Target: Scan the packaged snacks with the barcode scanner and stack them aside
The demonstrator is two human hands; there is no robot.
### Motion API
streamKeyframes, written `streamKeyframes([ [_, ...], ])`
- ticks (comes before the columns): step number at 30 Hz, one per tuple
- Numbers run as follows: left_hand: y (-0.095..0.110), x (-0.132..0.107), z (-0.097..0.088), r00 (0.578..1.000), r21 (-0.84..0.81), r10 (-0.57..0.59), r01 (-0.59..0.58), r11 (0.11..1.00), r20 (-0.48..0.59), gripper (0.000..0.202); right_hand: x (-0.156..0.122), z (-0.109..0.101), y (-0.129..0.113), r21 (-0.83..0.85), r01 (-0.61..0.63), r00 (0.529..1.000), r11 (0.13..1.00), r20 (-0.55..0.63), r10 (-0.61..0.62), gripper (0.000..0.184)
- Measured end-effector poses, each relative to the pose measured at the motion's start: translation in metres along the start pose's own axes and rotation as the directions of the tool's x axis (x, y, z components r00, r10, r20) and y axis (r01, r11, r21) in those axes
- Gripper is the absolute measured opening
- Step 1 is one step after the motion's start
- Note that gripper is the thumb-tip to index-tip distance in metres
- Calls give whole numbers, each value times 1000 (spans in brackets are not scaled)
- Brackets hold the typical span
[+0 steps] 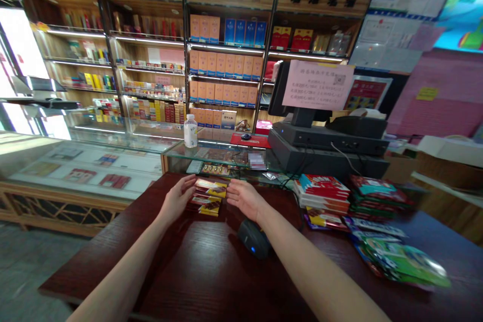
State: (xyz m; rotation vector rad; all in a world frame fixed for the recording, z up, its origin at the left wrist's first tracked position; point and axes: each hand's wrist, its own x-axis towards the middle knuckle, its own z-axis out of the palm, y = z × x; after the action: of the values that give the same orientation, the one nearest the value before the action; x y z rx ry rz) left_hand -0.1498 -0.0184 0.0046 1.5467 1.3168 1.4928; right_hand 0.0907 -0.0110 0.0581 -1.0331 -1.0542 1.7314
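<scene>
A small stack of red and yellow snack packets [209,195] lies on the dark wooden counter [196,271]. My left hand [177,197] presses flat against the stack's left side, fingers stretched out. My right hand [243,197] lies against its right side, fingers also extended. The two palms face each other with the packets between them. Neither hand wraps around anything.
A black computer mouse [253,238] sits just under my right forearm. Stacks of colourful snack packets [328,193] and loose green ones [400,259] fill the counter's right. A cash register [324,146] stands behind; a bottle [190,132] rests on the glass display case.
</scene>
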Motion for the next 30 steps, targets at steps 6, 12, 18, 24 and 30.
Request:
streamKeyframes([
  [6, -20, -5, -9, 1000, -15, -23, 24, 1000, 20, 67, 1, 5, 4, -38, -112, 992, 993, 48, 114, 14],
  [12, -31, -14, -14, 999, 19, -25, 24, 1000, 38, 64, -2, 5, 6, -135, -144, 982, 980, 107, 159, 9],
  [18, -27, -22, -14, 999, 106, -6, 1, 994, 47, 56, 2, 3, 8, -236, -149, 973, 960, 136, 185, 15],
  [24, -28, -26, -14, 999, 183, -16, 6, 983, 51, 55, 6, 2, 11, -270, -127, 972, 954, 156, 174, 22],
  [30, -30, -28, -15, 998, 240, -4, -9, 971, 55, 55, 10, 2, 15, -359, -72, 978, 931, 159, 137, 22],
])
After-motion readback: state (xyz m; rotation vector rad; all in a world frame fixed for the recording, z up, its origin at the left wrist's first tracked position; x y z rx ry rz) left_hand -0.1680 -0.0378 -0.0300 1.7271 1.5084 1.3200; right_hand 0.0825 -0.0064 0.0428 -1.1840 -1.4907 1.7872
